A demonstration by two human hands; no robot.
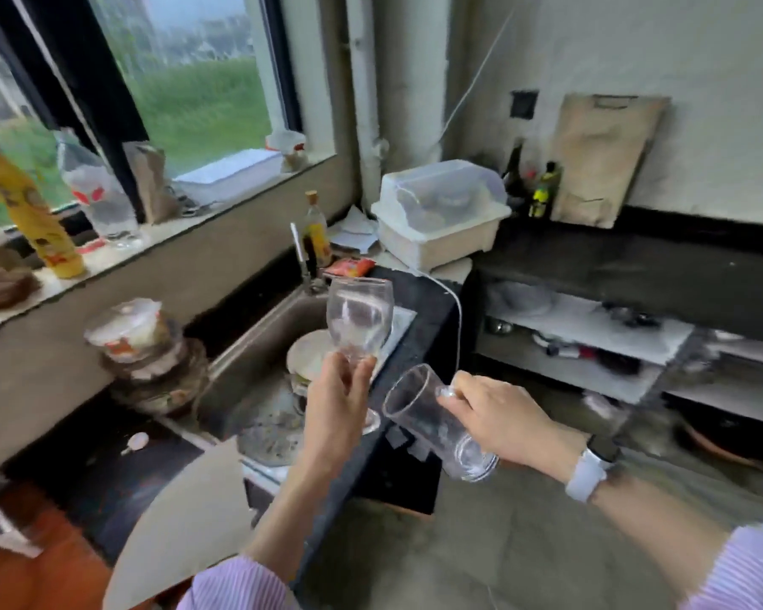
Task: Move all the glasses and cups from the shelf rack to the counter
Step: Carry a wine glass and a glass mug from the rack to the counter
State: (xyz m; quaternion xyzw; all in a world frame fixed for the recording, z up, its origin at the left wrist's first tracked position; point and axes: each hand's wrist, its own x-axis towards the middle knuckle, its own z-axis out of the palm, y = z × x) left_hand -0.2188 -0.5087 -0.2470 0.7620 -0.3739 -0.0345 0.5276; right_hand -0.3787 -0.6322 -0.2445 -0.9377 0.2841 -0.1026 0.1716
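Note:
My left hand (333, 402) grips a clear wine glass (358, 317) by its stem and holds it upright over the black counter (419, 288) beside the sink. The glass's round foot shows just below my fingers. My right hand (498, 418) holds a clear straight tumbler (432, 422), tilted with its mouth pointing up and left, close to the wine glass. A white watch sits on that wrist. The shelf rack (591, 341) with white shelves stands to the right, under a dark countertop.
The steel sink (256, 345) holds a plate and dishes. Stacked bowls (150, 367) sit to its left. A white lidded dish box (441, 213) and bottles stand in the corner. Bottles line the windowsill (120, 253). A cutting board (604, 156) leans on the wall.

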